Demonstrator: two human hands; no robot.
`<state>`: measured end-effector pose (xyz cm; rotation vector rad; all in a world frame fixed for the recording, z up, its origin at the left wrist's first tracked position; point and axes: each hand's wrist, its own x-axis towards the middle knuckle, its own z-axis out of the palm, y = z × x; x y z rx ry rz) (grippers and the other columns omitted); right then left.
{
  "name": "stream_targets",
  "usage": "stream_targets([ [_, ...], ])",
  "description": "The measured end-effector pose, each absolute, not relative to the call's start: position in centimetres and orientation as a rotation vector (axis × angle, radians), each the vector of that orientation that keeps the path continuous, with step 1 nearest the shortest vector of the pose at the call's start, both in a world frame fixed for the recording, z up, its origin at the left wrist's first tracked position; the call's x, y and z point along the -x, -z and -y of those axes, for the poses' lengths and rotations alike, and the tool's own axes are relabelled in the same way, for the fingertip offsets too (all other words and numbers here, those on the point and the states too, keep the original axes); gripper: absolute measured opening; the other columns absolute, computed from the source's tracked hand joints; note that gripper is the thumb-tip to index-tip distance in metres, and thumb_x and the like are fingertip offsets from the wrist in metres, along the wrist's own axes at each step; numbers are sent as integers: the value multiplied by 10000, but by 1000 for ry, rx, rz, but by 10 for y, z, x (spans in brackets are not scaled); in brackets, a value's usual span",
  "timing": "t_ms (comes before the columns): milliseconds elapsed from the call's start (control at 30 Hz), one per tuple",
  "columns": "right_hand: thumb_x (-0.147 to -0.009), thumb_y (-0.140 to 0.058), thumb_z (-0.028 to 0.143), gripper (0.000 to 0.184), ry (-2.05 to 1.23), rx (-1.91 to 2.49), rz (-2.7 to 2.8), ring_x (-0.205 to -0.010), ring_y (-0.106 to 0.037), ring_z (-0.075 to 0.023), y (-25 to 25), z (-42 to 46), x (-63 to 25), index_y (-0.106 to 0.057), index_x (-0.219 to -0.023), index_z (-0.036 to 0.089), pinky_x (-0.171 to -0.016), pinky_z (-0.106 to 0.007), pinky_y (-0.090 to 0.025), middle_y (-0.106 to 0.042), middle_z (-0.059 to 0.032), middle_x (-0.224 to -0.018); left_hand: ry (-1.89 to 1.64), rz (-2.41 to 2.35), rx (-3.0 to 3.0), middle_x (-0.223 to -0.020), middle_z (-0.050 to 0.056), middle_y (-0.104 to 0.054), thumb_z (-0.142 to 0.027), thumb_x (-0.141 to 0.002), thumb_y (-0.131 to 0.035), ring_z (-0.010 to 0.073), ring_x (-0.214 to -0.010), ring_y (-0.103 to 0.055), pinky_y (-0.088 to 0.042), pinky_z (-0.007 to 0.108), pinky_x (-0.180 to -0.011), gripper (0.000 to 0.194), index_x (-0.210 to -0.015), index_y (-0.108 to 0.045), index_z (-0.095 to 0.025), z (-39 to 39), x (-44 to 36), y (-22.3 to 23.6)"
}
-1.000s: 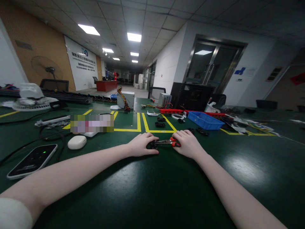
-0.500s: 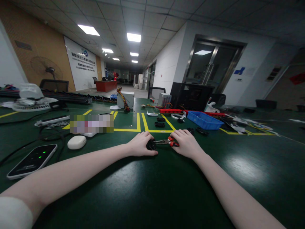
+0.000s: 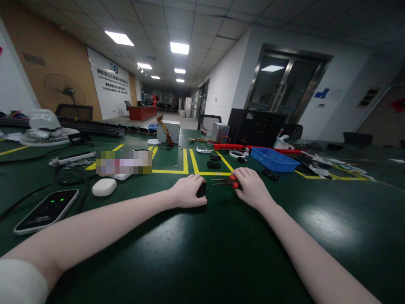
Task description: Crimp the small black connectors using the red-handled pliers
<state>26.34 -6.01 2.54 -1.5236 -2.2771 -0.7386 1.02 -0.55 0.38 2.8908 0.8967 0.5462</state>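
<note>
My left hand (image 3: 189, 192) is closed around a small black bundle (image 3: 201, 190), perhaps a coiled cable; much of it is hidden by my fingers. To its right, my right hand (image 3: 253, 188) grips long-nose pliers (image 3: 225, 181) by their red and black handles. The pliers' jaws are spread apart, point left and stand clear of the black bundle by a small gap. Just beyond my hands, two black coiled cables (image 3: 214, 164) lie between yellow tape lines. Another black cable bundle (image 3: 270, 174) rests to the right of my right hand.
A blue tray (image 3: 274, 160) stands at the right, near a red strip (image 3: 229, 147). Farther back are a power supply box (image 3: 168, 131) with wires and a second box (image 3: 220, 131). On the left lie a phone-like device (image 3: 47, 211), a cream case (image 3: 104, 187) and dark cables.
The pliers have pulled back to the right, away from the black bundle, and their jaws have opened. My left hand stays around the bundle. The view has shifted slightly.
</note>
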Motion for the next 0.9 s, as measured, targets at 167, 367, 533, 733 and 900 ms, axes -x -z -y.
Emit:
stream_targets([
  [167, -655, -506, 44, 391, 783, 1512, 2260, -1059, -514, -281, -25, 60, -257, -541, -1018, 183, -943, -395, -378, -602, -121, -1076, -556, -890, -2873, -1136, 117, -605, -428, -814, -557, 299, -1042, -594, -508, 383, -854, 420, -1134, -539, -157, 7, -10, -5],
  [367, -666, -546, 93, 294, 753, 1536, 2284, -948, -537, -266, -26, 64, -248, -570, -948, 173, -842, -360, -390, -613, -115, -982, -577, -888, -2923, -1064, 83, -639, -399, -817, -556, 269, -914, -651, -524, 343, -769, 335, -1064, -565, -173, 10, -10, -6],
  [533, -705, -571, 146, 180, 832, 1495, 2333, -873, -544, -243, -23, 65, -242, -584, -882, 172, -790, -345, -368, -634, -95, -911, -581, -859, -2980, -956, 39, -651, -409, -827, -573, 230, -824, -667, -519, 305, -714, 254, -973, -572, -200, 12, -11, -5],
  [733, -722, -578, 160, 147, 827, 1498, 2344, -865, -544, -230, -23, 65, -244, -583, -869, 166, -794, -335, -355, -640, -88, -903, -605, -869, -2960, -1014, 38, -634, -454, -847, -557, 231, -824, -672, -519, 310, -708, 314, -1034, -573, -204, 11, -10, -3],
  [900, -718, -585, 171, 169, 754, 1535, 2315, -903, -538, -240, -25, 65, -246, -574, -886, 167, -810, -329, -370, -632, -97, -938, -581, -863, -2980, -1023, 54, -619, -546, -847, -534, 237, -805, -672, -505, 314, -677, 401, -1042, -581, -199, 10, -10, -4],
])
